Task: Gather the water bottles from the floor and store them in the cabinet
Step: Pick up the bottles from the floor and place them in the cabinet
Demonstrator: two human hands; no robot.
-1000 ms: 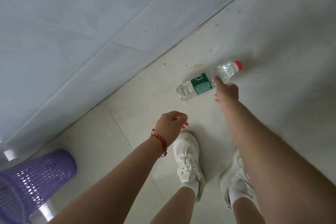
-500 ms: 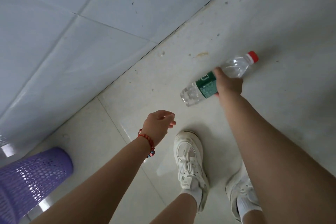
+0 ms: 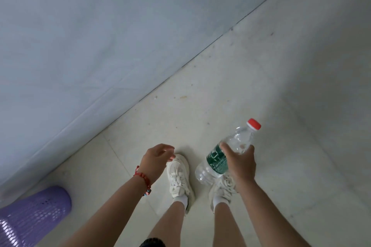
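Your right hand (image 3: 240, 163) is wrapped around the water bottle (image 3: 224, 154), off the floor (image 3: 281, 86) and tilted, red cap (image 3: 254, 124) up and away from you. Your fingers cover part of the green label (image 3: 215, 159), and its base hides the toe of your right shoe (image 3: 222, 188). Your left hand (image 3: 156, 159) hangs loosely curled, holding nothing, above the left shoe (image 3: 179, 176). The wall (image 3: 100, 36) runs close on your left; bare floor lies open to your right. The purple basket (image 3: 32, 214) is cut off at the lower-left corner.
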